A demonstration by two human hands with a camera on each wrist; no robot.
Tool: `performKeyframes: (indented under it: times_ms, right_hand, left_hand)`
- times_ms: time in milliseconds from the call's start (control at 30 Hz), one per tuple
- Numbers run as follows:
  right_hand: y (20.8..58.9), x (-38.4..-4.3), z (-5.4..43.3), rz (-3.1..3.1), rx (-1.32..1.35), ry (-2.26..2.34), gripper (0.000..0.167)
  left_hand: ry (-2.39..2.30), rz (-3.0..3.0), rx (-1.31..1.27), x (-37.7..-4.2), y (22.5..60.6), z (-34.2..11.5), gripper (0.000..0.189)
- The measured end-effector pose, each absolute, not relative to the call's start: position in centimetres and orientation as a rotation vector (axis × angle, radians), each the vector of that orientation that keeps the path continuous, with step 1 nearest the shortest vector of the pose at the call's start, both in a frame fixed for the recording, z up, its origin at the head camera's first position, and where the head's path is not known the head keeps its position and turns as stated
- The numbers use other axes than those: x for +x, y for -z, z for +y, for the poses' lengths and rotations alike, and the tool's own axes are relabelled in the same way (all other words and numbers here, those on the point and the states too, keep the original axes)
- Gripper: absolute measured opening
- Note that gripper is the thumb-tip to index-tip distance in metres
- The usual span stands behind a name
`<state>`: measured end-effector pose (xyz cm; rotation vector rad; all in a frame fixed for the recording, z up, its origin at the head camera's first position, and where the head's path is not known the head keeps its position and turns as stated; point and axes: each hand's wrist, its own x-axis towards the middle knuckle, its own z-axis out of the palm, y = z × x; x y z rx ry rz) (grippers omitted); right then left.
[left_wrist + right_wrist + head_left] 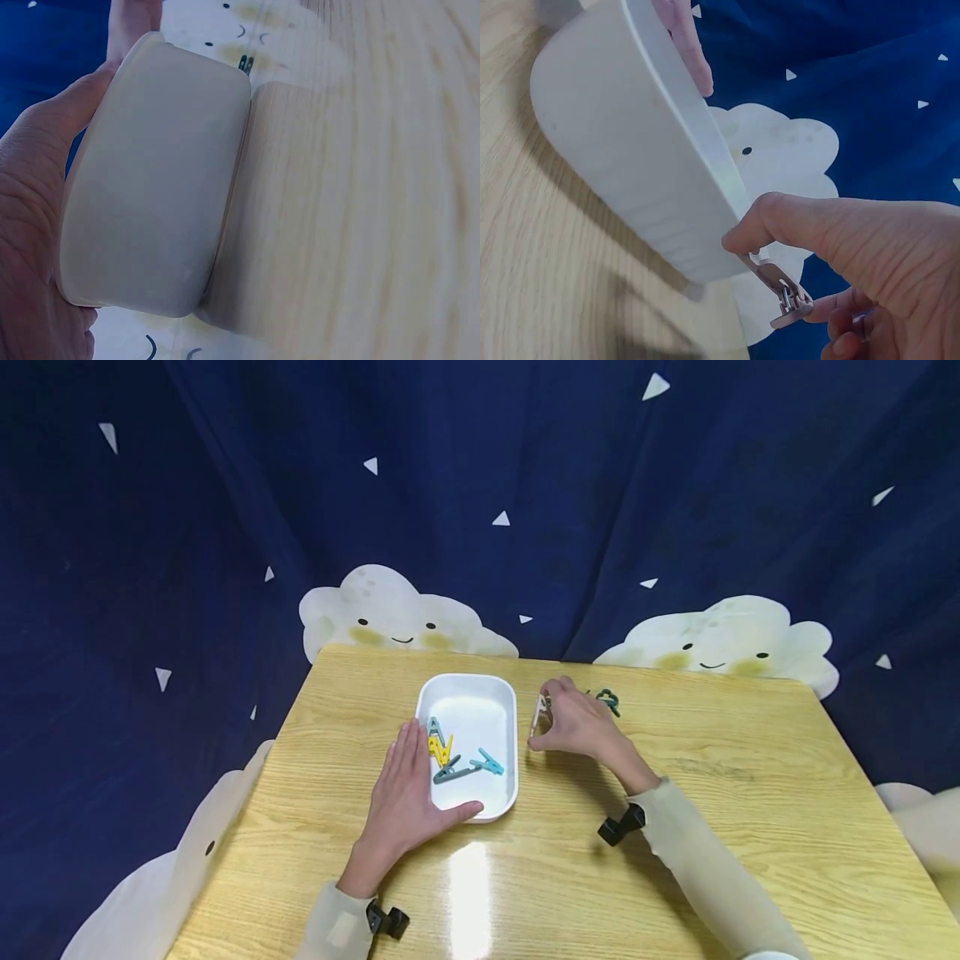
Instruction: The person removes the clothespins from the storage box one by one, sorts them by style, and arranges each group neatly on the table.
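Observation:
A white plastic tray (515, 727) stands on the table, and my left hand (403, 793) rests along its left rim, fingers straight and thumb over the near edge. Inside lie a yellow clothespin (442, 750), a light blue clothespin (490, 762), a dark grey-green clothespin (456, 772) and a grey-teal one, partly by my fingers. Just right of the tray, my right hand (581, 723) pinches a pale pinkish clothespin (780, 291) between thumb and fingers, beside the tray wall.
Behind my right hand lies a dark green clip (610, 700), partly hidden. The wooden table (720, 777) reaches back to a dark blue curtain (480, 435) printed with clouds and white triangles.

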<state>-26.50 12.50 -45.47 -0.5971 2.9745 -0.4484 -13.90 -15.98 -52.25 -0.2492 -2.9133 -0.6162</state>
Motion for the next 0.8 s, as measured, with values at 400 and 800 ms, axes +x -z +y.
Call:
performKeyframes:
  times_ms: [400, 800]
  right_hand:
    - [48.5, -26.9, 14.4, 2.950, -0.519, 0.381, 0.084]
    - [50.7, -26.9, 15.6, 2.912, -0.450, 0.417, 0.080]
  left_hand:
    - [0.629, -2.908, -0.247, -13.8, 52.3, -16.0, 0.145]
    - [0.622, -2.908, -0.254, -13.8, 52.3, -15.9, 0.145]
